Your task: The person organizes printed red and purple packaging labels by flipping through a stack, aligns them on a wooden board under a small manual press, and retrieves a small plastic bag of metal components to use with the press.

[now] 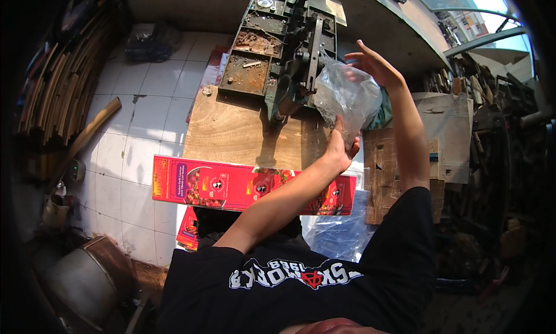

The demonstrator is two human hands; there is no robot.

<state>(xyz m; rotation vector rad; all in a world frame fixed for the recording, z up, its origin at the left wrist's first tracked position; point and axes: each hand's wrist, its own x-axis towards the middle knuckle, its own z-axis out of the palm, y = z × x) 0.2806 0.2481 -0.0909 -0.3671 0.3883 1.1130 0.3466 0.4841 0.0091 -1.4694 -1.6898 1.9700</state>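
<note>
head view shows 1 clear plastic bag [350, 96] just to the right of the dark metal machine [288, 96]. the left hand [343, 149] touches the bag's lower part, but i cannot tell if this grip is closed; the right hand [373, 65], its grip released with fingers spread, is at the bag's upper edge. 1 red printed strip [237, 187] lies at the near edge of the wooden worktop [226, 125].

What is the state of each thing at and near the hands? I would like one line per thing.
Left hand, at bag's lower edge, grip unclear
Right hand, raised, fingers spread
Bag, crumpled, partly puffed out
Tray, uncovered, small bits inside
Red strip, flat, partly hidden
Machine, running or not: unclear
</note>
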